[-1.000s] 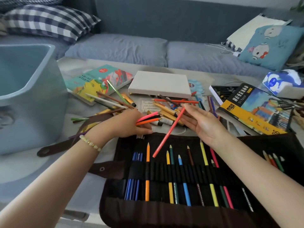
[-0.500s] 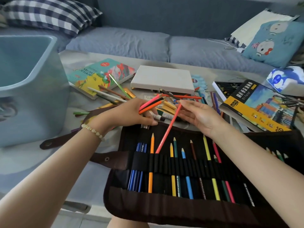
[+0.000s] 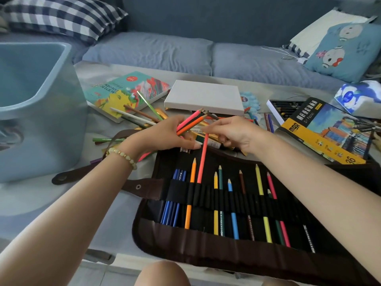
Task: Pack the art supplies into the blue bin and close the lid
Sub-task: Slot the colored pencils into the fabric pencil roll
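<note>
The right hand (image 3: pixel 237 133) pinches the red pencil (image 3: pixel 203 159), lower end at a loop of the roll (image 3: pixel 226 250); the left hand (image 3: pixel 162 135) grips a bundle (image 3: pixel 191 121). The pencil should enter in line with the loop. At left, the bin (image 3: pixel 41 120) stands open

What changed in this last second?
The right hand swung its pink-red pencil from slanted to nearly upright, its lower end at the pencil roll beside the orange pencil. The left hand tipped its bundle of pencils upward. The blue bin stayed put.
</note>
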`<action>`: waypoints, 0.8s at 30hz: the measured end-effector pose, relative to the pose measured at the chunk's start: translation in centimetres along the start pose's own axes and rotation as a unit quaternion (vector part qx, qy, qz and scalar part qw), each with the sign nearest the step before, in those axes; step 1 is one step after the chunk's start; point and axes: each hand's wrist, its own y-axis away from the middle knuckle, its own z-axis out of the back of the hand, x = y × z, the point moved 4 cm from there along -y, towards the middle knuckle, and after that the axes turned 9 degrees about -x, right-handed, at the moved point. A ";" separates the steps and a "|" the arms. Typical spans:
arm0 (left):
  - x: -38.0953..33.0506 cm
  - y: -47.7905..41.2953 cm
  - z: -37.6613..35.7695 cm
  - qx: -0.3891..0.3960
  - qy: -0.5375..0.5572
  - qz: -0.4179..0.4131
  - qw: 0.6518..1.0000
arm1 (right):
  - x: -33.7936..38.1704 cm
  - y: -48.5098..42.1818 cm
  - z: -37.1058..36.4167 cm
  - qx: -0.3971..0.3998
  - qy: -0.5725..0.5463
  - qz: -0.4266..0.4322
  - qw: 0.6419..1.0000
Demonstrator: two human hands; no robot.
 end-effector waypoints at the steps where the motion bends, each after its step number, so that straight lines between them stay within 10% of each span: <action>1: 0.1 -0.1 0.0 -0.004 0.001 0.002 1.000 | 0.0 0.2 -0.4 0.026 0.008 -0.006 1.000; 16: 1.5 -0.1 0.5 -0.044 -0.032 0.023 0.998 | -2.1 3.9 -1.8 0.100 0.057 -0.005 0.993; 24: -0.8 -0.1 0.1 -0.032 0.078 -0.036 0.996 | -0.3 1.8 0.7 -0.053 -0.188 0.065 0.979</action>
